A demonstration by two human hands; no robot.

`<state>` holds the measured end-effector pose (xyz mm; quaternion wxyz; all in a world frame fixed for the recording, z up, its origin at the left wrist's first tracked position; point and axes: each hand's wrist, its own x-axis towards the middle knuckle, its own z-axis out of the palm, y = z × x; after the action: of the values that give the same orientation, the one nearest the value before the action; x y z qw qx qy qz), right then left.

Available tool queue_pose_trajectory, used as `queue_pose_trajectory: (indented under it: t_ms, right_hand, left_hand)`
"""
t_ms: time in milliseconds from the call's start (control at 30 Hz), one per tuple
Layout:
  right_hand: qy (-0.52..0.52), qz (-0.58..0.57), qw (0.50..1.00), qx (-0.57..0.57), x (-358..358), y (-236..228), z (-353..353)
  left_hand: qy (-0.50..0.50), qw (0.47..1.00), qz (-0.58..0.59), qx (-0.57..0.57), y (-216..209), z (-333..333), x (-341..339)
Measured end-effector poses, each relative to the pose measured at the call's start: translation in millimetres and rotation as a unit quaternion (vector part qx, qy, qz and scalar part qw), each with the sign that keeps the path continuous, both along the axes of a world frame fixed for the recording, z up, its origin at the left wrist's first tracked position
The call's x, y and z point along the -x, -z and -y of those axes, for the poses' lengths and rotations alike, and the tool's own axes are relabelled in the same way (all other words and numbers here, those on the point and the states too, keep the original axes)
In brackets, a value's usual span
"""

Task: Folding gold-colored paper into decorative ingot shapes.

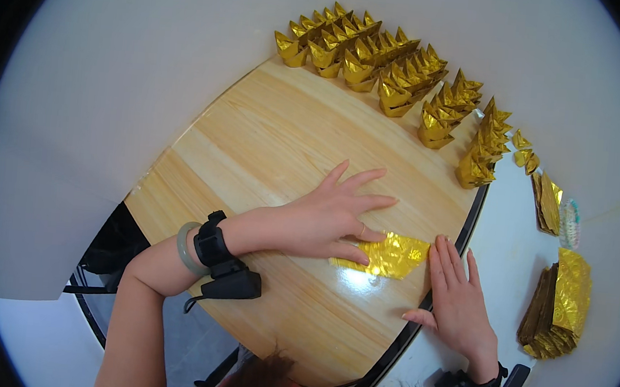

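Observation:
A partly folded sheet of shiny gold foil paper [400, 256] lies flat on the wooden table, near its right edge. My left hand [341, 218] reaches across from the left with fingers spread; its thumb and a finger rest on the left end of the paper. Beside the paper's right end, my right hand [456, 291] lies flat, fingers stretched out and thumb apart, fingertips at the paper's edge. Neither hand grips anything.
Rows of folded gold paper ingots [401, 83] stand along the far edge. To the right, a white surface [509, 233] holds a thick stack of gold paper sheets [571, 305], a smaller stack [545, 203], a clear oval object [570, 223] and a few small gold pieces [525, 157]. White walls enclose the table.

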<state>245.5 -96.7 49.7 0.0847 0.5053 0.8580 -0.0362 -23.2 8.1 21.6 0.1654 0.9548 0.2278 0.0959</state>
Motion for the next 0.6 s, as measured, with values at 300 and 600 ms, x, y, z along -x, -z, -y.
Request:
queue_pose_trajectory:
  t_ms: [300,600]
  right_hand:
    - [-0.005,-0.182,0.976,-0.121,25.3,1.2,-15.2]
    - [-0.058,-0.256,0.961,-0.09,13.4,11.4,-21.4]
  left_hand:
    - [-0.004,0.998,0.056,-0.004,8.4,2.7,-0.9]
    - [0.027,0.99,0.125,0.053,2.5,0.7,-4.7]
